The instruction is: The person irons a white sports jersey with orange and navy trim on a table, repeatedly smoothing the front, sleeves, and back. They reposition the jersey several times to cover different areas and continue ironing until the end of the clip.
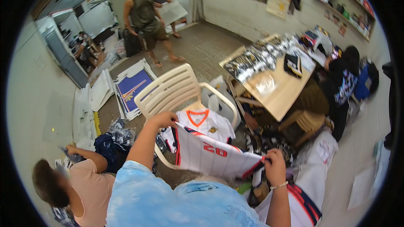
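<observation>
My left hand and my right hand stretch a white sports jersey between them by its edges. The jersey has red and navy trim and a red number. Under and behind it, a white jersey with an orange V-neck collar lies on the seat of a cream plastic chair. The held jersey hides part of the chair seat.
To the right stands a wooden table with packaged goods, a person beside it. Another person sits close on the left. Two people stand beyond the chair. White garments are heaped at the right; a framed blue print lies on the floor.
</observation>
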`<state>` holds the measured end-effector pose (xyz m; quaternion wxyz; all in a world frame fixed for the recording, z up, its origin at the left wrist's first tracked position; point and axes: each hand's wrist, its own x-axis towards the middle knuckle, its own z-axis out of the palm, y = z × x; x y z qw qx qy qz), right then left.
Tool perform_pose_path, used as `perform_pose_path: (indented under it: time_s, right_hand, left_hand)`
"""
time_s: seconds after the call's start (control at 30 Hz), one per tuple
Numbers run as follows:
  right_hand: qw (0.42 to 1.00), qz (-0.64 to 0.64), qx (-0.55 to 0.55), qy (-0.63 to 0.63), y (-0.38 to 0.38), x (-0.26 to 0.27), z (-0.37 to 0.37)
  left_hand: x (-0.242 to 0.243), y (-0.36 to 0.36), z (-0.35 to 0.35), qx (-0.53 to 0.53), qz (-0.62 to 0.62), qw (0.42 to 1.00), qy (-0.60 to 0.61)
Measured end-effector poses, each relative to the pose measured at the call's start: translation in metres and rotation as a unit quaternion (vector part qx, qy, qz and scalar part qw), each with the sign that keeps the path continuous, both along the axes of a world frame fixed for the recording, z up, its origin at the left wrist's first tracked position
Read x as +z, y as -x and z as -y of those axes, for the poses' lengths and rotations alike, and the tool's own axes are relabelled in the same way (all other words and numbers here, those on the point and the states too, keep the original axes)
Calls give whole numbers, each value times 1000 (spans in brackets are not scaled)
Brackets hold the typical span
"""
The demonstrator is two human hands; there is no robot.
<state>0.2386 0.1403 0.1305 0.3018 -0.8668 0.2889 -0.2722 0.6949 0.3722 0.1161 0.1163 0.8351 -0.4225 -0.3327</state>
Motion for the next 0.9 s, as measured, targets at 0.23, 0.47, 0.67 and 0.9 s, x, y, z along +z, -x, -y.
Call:
perform_pose_path:
  time_s: [0.23,0.47,0.67,0.9]
  right_hand:
    - [982,-44,28,-182,-74,-11,24]
    - [972,68,180,-134,-139,-48,29]
    - [965,-129,216,-71,-144,-154,20]
    - [842,-382,239,-297,-79,-199,24]
  left_hand:
    - [34,-49,-20,142,-13,981,135]
    - [26,-76,-116,192,-3,980,59]
    - [-80,-52,-127,86,-105,966,-221]
    - [-190,-21,-65,-65,-187,942,-272]
